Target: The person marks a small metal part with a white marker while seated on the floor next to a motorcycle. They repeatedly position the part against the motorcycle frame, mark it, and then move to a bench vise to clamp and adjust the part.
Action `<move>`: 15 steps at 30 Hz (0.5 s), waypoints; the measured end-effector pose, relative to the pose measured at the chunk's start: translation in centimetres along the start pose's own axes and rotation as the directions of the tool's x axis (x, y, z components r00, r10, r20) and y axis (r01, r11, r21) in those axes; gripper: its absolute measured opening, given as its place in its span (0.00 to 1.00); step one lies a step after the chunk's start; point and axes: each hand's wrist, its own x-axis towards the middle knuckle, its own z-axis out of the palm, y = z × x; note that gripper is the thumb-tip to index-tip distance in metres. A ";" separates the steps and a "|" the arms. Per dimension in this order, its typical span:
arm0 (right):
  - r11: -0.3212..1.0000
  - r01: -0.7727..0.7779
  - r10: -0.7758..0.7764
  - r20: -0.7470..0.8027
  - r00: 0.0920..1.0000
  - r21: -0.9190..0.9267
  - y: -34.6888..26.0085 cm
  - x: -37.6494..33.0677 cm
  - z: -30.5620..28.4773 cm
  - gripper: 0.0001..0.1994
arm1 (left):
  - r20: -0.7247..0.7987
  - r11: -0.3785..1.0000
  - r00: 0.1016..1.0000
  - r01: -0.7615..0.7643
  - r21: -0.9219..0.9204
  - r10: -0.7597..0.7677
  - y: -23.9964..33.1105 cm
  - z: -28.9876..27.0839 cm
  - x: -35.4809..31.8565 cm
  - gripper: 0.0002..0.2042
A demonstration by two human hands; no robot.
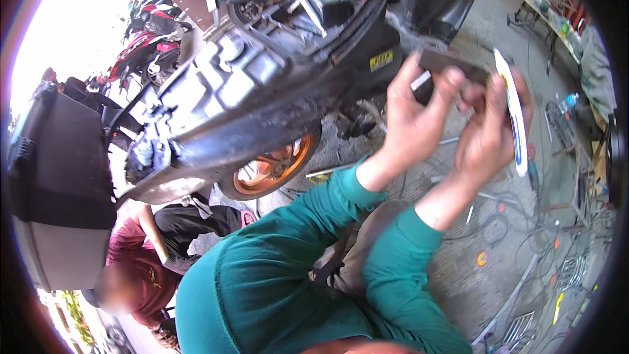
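Both my hands are raised in front of the motorcycle, close together. My left hand has its fingers closed on one end of a dark flat piece; a small white-edged block shows by its thumb. My right hand is closed at the other end of the dark piece. Along its outer side, the right hand also holds a slim white pen-shaped thing with blue and yellow marks, its pointed end up. I cannot make out the exact kind of either piece.
A partly stripped motorcycle with an orange wheel rim stands ahead and left. A person in a maroon shirt sits at lower left, by a dark top box. Cables and tools litter the floor at right. A bench holds bottles.
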 end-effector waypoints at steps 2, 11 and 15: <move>0.999 -0.044 0.044 0.044 0.998 -0.006 -2.1 2.1 -1.1 0.15 | 0.029 0.986 0.991 -0.130 0.100 0.128 2.3 2.5 1.1 0.08; 0.512 -0.399 0.793 0.240 0.560 -0.761 -11.5 5.7 -1.5 0.19 | 0.117 0.957 0.971 0.180 0.227 -0.210 14.2 -0.3 5.3 0.05; 0.345 -0.265 0.914 0.258 0.313 -0.900 -18.4 5.8 4.5 0.27 | 0.033 0.766 0.768 0.634 0.102 -0.640 23.5 -1.0 4.9 0.14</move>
